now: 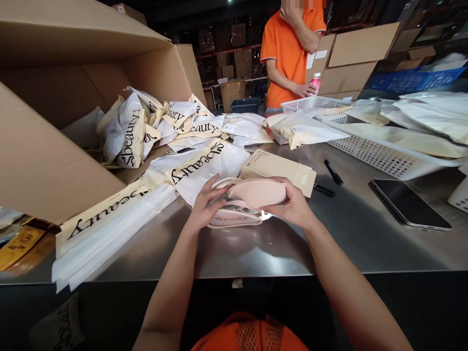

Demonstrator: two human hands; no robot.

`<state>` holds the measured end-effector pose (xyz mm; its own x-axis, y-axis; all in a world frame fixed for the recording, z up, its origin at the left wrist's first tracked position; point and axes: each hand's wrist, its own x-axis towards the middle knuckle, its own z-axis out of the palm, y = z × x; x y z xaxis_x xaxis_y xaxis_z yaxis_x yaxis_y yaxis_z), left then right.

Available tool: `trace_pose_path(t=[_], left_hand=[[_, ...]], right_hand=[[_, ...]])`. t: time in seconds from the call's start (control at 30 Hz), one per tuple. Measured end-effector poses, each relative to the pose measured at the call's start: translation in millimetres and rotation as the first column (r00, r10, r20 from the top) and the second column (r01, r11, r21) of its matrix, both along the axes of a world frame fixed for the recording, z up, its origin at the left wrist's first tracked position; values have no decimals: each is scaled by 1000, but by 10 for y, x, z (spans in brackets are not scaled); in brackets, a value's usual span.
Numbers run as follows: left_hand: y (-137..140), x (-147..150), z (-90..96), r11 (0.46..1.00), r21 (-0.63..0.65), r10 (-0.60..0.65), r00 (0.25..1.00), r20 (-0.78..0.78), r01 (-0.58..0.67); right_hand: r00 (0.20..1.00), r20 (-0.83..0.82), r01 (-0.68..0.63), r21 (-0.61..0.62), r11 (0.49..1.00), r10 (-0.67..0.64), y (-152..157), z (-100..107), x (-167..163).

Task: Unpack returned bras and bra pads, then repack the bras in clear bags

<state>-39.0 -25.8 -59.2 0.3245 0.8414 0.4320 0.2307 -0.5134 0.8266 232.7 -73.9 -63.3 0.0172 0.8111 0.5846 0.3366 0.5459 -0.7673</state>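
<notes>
A small clear pouch with pale pink trim and "beauty" lettering (pixel 234 219) stands on the metal table in front of me, its top spread apart. My left hand (pixel 207 204) grips its left edge, thumb on the near side and fingers over the rim. My right hand (pixel 294 204) pinches the right end of a pale pink oval piece (pixel 261 193) above the pouch. Whether that piece is part of the pouch or separate, I cannot tell. Just behind lies a cream cardboard box (pixel 278 170) with its flap toward the right.
Several printed mailing bags (pixel 193 165) lie behind and left, some spilling from a large carton (pixel 29 151). White baskets (pixel 387 156) with packages stand right. Markers (pixel 333 172) and a phone (pixel 409 204) lie on the table. A person in orange (pixel 288 53) stands across, holding a pink bottle (pixel 315 84).
</notes>
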Motion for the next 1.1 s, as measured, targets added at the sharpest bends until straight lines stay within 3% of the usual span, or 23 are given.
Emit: trace_pose_path(t=[0.1, 0.23, 0.33, 0.5, 0.63, 0.73, 0.83, 0.93, 1.0, 1.1], left_hand=[[-23, 27, 22, 1000, -9, 5, 1000, 1, -5], [-69, 65, 69, 1000, 13, 11, 997, -77, -10], [-98, 92, 64, 999, -19, 28, 998, -53, -29], [-112, 80, 44, 988, -2, 152, 987, -49, -152], [-140, 28, 89, 995, 73, -32, 940, -340, 60], [-147, 7, 100, 988, 147, 25, 890, -455, 48], [-121, 3, 65, 975, 200, 161, 915, -369, -91], [-93, 2, -3, 961, 221, 206, 966, -157, -169], [-91, 11, -53, 960, 218, 182, 983, -9, -176], [-126, 50, -105, 934, 315, 146, 984, 97, -170]], right_hand=[[996, -21, -93, -77, 993, 91, 7, -14, -76], [958, 111, -245, -170, 954, 266, 18, -80, -158], [929, 188, -270, -247, 931, 319, 14, -159, -224], [920, 210, -313, -112, 943, 330, 31, -257, -315], [959, 141, -218, -198, 956, 248, 68, -278, -333], [970, 93, -208, -166, 964, 225, 95, -272, -317], [989, -12, -146, -52, 988, 145, 136, -266, -286], [911, -412, -94, -154, 984, 23, 209, -276, -257], [797, -604, -198, -273, 941, -7, 263, -294, -258], [755, -650, -421, -376, 825, 89, 289, -322, -297]])
